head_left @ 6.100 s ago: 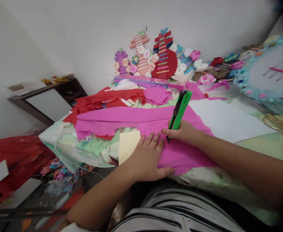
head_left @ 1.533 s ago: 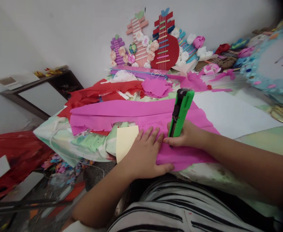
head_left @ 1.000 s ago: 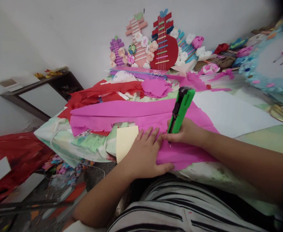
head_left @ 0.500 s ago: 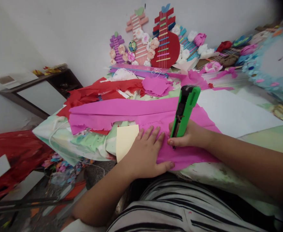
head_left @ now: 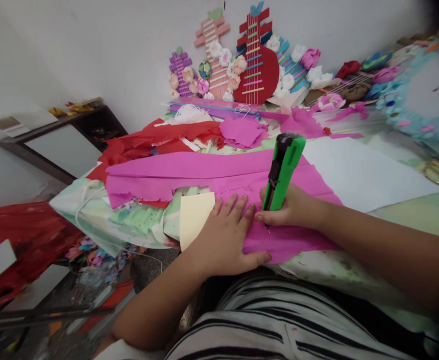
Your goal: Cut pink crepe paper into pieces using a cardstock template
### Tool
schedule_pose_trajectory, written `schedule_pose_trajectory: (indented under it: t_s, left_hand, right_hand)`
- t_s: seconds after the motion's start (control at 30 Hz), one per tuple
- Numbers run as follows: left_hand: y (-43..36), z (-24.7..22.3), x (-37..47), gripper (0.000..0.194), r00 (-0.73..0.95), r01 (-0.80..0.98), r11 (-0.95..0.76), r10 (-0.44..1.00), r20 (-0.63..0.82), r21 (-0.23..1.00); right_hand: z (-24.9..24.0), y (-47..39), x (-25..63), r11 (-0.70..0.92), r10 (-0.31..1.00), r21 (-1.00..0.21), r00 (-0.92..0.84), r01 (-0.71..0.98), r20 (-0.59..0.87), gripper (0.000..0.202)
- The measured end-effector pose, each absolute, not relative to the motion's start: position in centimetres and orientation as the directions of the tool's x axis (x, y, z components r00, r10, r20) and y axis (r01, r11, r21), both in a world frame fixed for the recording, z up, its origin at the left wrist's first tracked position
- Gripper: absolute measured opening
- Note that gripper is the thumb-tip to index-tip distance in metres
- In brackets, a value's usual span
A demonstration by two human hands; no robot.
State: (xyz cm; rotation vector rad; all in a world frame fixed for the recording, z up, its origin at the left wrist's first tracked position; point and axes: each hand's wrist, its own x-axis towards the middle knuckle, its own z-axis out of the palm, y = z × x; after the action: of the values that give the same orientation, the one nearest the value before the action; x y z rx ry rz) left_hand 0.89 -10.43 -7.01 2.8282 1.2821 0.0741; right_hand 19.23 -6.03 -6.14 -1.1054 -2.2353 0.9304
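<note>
My right hand [head_left: 292, 207] is closed around a green and black utility knife [head_left: 284, 170], held upright with its tip down at the pink crepe paper [head_left: 309, 237]. Fingers spread, my left hand [head_left: 229, 240] lies flat on that paper, just left of the knife tip. A cream card [head_left: 195, 217] sticks out from beneath the left hand; the rest of it is hidden. The pink paper stretches away to the left, where its lower edge is ragged.
Torn red paper [head_left: 189, 131] lies beyond the pink sheet. A white sheet [head_left: 369, 172] is at the right. Against the wall stand guitar-shaped crafts, including a red guitar [head_left: 260, 75], with paper flowers around them. A dark cabinet [head_left: 67, 145] stands at the left.
The knife in my right hand has shifted slightly left, its tip now a little higher in view and closer to my left fingers. My left hand has stayed in place.
</note>
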Motion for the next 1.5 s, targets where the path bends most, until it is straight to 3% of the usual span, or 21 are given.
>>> schedule_pose_trajectory:
  t_s: [0.3, 0.53, 0.9, 1.13, 1.5]
  left_hand:
    - [-10.55, -6.76, 0.91, 0.085, 0.665, 0.745, -0.665, 0.746, 0.034, 0.041]
    - [-10.51, -6.74, 0.95, 0.086, 0.660, 0.750, -0.661, 0.751, 0.025, 0.040]
    - [-10.45, -6.80, 0.94, 0.085, 0.662, 0.748, -0.662, 0.749, 0.018, 0.050]
    - [-10.43, -7.04, 0.89, 0.087, 0.660, 0.749, -0.661, 0.751, 0.028, 0.048]
    - [-10.44, -6.77, 0.92, 0.084, 0.667, 0.743, -0.668, 0.744, 0.027, 0.042]
  right_hand:
    - [-6.05, -5.73, 19.48, 0.361, 0.845, -0.839, -0.523, 0.407, 0.110, 0.032]
    - [-6.08, -5.70, 19.88, 0.325, 0.717, -0.912, -0.693, 0.250, 0.066, 0.028]
    - [-6.28, -6.02, 19.68, 0.386, 0.739, -0.844, -0.672, 0.373, 0.041, 0.030]
    - [-5.63, -6.58, 19.18, 0.472, 0.783, -0.773, -0.605, 0.425, 0.146, 0.034]
    - [-5.93, -6.16, 19.28, 0.460, 0.808, -0.764, -0.570, 0.451, 0.149, 0.031]
